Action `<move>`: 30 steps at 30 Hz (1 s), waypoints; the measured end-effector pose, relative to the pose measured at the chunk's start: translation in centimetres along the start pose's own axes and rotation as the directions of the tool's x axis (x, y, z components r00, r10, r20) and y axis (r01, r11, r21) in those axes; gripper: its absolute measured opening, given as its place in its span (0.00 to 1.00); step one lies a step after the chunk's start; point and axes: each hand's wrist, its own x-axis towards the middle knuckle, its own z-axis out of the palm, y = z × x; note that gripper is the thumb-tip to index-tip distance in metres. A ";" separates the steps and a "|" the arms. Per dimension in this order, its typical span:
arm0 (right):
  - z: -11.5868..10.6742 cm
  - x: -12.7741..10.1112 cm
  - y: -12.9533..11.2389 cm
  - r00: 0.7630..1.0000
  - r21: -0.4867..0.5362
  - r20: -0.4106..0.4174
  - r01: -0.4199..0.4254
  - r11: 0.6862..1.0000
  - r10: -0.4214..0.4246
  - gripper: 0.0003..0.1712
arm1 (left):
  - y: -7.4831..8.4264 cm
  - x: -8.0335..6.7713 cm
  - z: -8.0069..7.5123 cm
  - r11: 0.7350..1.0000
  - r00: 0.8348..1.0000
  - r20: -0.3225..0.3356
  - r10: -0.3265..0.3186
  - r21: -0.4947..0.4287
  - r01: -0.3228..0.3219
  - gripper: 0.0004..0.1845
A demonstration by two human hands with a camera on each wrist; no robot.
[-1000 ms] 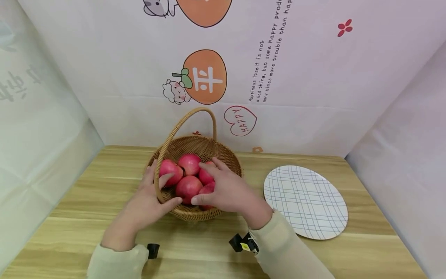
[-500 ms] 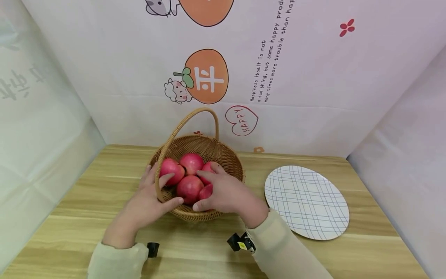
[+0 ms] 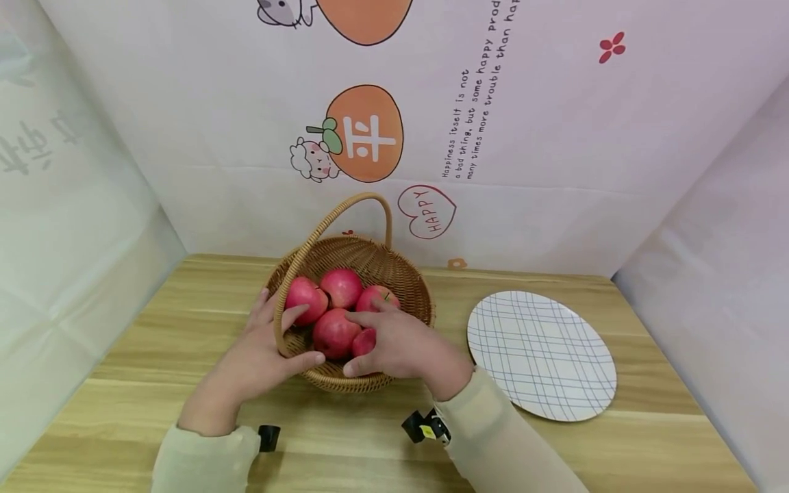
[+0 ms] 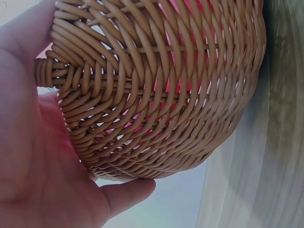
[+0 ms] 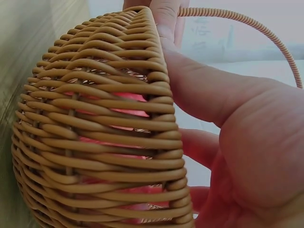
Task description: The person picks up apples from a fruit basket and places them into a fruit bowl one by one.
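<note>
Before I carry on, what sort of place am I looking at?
Probably a small staged tabletop booth: a wood-grain table, white sheeting on three sides, printed at the back, and a wicker basket of red apples set out on the wood.

Wood-grain surface [image 3: 345, 448] before me. To my right on it, a flat white disc [image 3: 542, 356], blue check lines. White printed backdrop [image 3: 542, 130] behind: I read HAPPY inside a red heart outline [image 3: 427, 211]; up-left of that, an orange fruit print [image 3: 365, 133] with small sheep drawing [image 3: 311, 160]. Red four-petal flower [image 3: 619, 49], upper right. Pale panels [image 3: 68, 219] either side.
</note>
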 end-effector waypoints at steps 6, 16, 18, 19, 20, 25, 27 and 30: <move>0.1 0.1 0.2 1.000 -0.027 0.015 0.015 1.000 -0.015 0.46 | 0.0 0.0 0.0 1.000 1.000 -0.012 0.018 0.007 -0.018 0.49; 0.2 0.4 0.8 0.995 -0.044 0.064 0.080 0.996 -0.077 0.35 | 0.0 0.0 0.1 0.999 0.999 -0.030 0.037 0.002 -0.037 0.48; 0.2 0.5 0.9 0.992 -0.054 0.070 0.105 0.993 -0.101 0.32 | 0.1 0.0 0.0 0.999 0.998 -0.034 0.044 -0.004 -0.044 0.48; 0.2 0.6 1.0 0.990 -0.057 0.074 0.126 0.990 -0.122 0.30 | 0.1 0.1 0.0 0.999 0.998 -0.035 0.044 -0.005 -0.045 0.48; 0.2 0.6 1.1 0.987 -0.058 0.079 0.147 0.987 -0.143 0.28 | 0.1 0.1 0.0 0.999 0.998 -0.033 0.044 -0.006 -0.044 0.48; 0.1 1.0 1.4 0.966 -0.060 0.104 0.243 0.968 -0.236 0.22 | -0.1 0.2 0.1 0.999 0.999 -0.025 0.038 0.001 -0.038 0.49; 0.1 1.1 1.5 0.963 -0.053 0.114 0.253 0.966 -0.246 0.21 | -0.1 0.2 0.1 0.999 0.999 -0.024 0.039 0.004 -0.039 0.50; 0.2 1.3 1.7 0.956 -0.051 0.126 0.272 0.961 -0.264 0.22 | -0.1 0.2 0.1 0.999 0.999 -0.028 0.042 0.003 -0.042 0.49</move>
